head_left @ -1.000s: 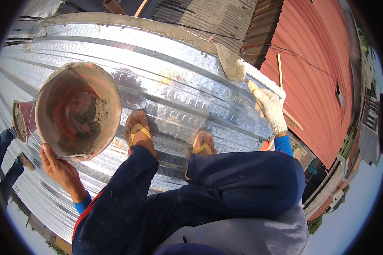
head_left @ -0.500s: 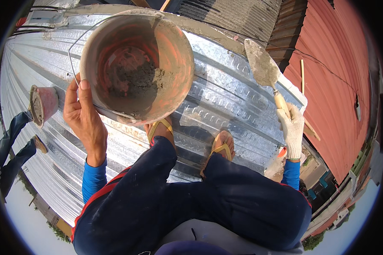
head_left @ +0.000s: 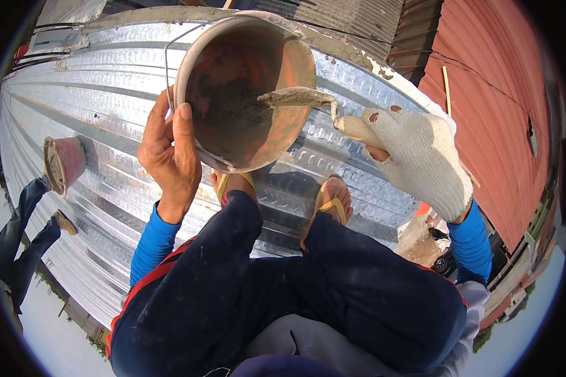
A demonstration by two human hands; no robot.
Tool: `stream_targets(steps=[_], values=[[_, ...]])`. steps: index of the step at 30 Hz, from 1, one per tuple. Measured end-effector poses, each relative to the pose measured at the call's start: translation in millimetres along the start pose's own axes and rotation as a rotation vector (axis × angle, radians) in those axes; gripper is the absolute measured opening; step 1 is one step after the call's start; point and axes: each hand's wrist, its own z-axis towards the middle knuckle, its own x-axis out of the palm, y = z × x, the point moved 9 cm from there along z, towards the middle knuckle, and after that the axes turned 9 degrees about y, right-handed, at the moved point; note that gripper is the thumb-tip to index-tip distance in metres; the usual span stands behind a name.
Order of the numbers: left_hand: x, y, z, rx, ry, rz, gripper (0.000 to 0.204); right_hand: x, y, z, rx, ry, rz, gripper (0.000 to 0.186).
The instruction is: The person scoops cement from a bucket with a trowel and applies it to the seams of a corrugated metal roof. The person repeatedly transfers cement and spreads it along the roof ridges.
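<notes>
My bare left hand point(head_left: 172, 154) grips the rim of a mortar-stained bucket point(head_left: 295, 69), thumb on the near side. The bucket is tilted so that its inside faces me, and grey mortar point(head_left: 233, 103) lies at the bottom. In a worn white glove with holes at the fingers, my right hand point(head_left: 415, 154) is closed round the wooden handle of a trowel point(head_left: 299, 97). The trowel's blade reaches over the right rim into the bucket, its tip by the mortar. Wet mortar coats the blade.
Ribbed shiny metal roofing sheets point(head_left: 119, 69) lie under my sandalled feet. To the left stands a second bucket point(head_left: 69, 164) filled with mortar, beside another person's legs point(head_left: 28, 220). A mortared ledge point(head_left: 339, 50) runs along the far edge; a red roof point(head_left: 484, 113) slopes at right.
My right hand has brought the trowel from the far right ledge leftward into the bucket. The bucket and my left hand have shifted to the right.
</notes>
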Motion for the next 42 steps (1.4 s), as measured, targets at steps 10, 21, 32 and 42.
stream_targets(steps=[10,21,32,42], values=[[26,-31,-16,0.282,-0.041,0.188,0.030,31,9,-5,0.062,0.309,0.308,0.032],[16,-13,-28,0.202,-0.093,0.147,0.032,60,32,8,-0.001,0.213,0.373,0.035],[6,2,-22,0.110,-0.165,0.048,0.033,66,-5,10,0.180,0.269,0.878,0.046],[28,-15,-25,0.157,-0.130,0.019,0.035,2,-4,15,0.173,0.062,0.238,0.028]])
